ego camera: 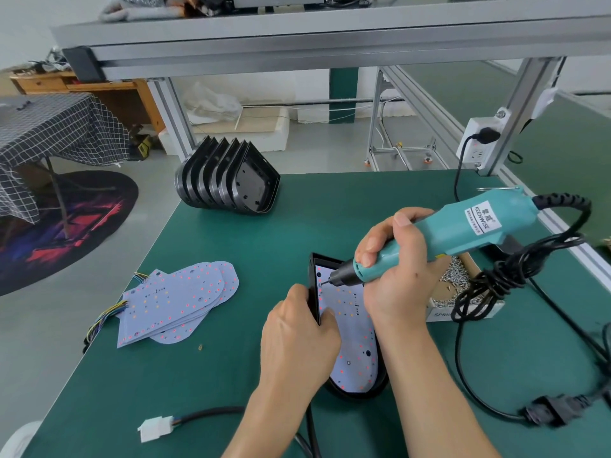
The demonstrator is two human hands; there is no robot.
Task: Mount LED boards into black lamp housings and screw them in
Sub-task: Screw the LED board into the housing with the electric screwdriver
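Looking down from the head view, I had my right hand [395, 259] wrapped around the teal electric screwdriver [439, 239], its bit slanting down and to my left onto a screw [320, 283] at the far left corner of the LED board [355, 338]. That board lay inside the black lamp housing [314, 285] on the green desk [231, 375], just in front of me. My left hand [297, 338] pinched the housing's left wall, thumb outside and fingertips on the board. The housing's long axis ran away from me, its rounded end nearest and its straight end farthest. The screw sat just beyond my left hand, below and left of my right grip, so the tool hand was the one placed to drive it. I judged this screw half done at most. Spare boards [178, 302] lay to the left, stacked empty housings [228, 180] farther off, and the screw box [463, 292] just right of my wrist.
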